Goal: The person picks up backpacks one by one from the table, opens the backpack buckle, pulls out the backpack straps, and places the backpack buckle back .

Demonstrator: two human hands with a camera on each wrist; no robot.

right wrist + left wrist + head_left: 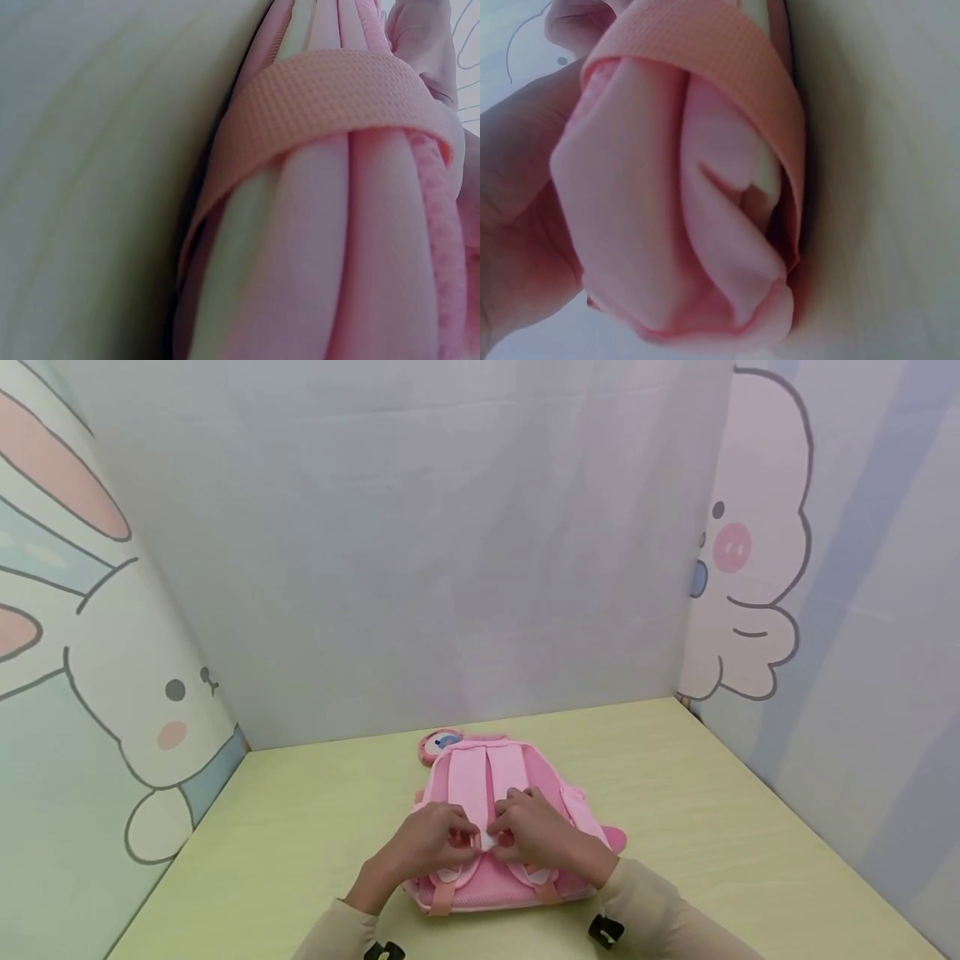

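Observation:
A small pink backpack (480,889) lies on the table with its shoulder straps (468,777) facing up. Between the straps is a small white buckle (487,842), partly covered by fingers. My left hand (435,837) pinches its left side with thumb and curled fingers. From the right, my right hand (542,831) pinches the other side, and the two hands almost meet. Both wrist views show the bag's side close up, with orange webbing (705,45) across pink fabric (622,202); the buckle is hidden there. Part of the left hand (525,210) shows at that view's edge.
A round pink charm (442,743) with a white and blue face lies at the bag's top left. The pale yellow-green table (315,827) ends at a grey back wall (450,568). Side walls carry a cartoon rabbit (127,710) and another cartoon animal (765,527).

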